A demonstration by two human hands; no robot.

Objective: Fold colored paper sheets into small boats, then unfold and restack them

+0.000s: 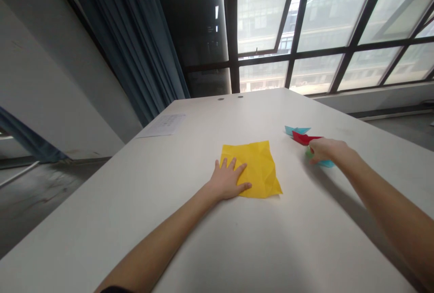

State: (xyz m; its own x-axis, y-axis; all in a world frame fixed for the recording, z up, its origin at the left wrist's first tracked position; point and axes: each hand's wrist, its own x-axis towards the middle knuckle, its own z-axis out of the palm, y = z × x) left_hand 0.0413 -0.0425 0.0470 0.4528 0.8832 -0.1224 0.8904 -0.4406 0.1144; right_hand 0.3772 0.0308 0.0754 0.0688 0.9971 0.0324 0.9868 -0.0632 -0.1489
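A smooth white table (305, 248) carries a creased yellow sheet (259, 166), square, at its middle. The left hand (228, 180) lies flat on the sheet's near-left corner, fingers spread. Toward the right edge, the right hand (327, 150) curls over pointed paper folds: red piece (303, 138), teal piece (294, 129), green piece (309, 152) — I cannot tell whether it pinches any.

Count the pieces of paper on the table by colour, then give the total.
Yellow paper: 1
Red paper: 1
Blue paper: 2
Green paper: 1, partly hidden by the right hand
White paper: 1
Total: 6
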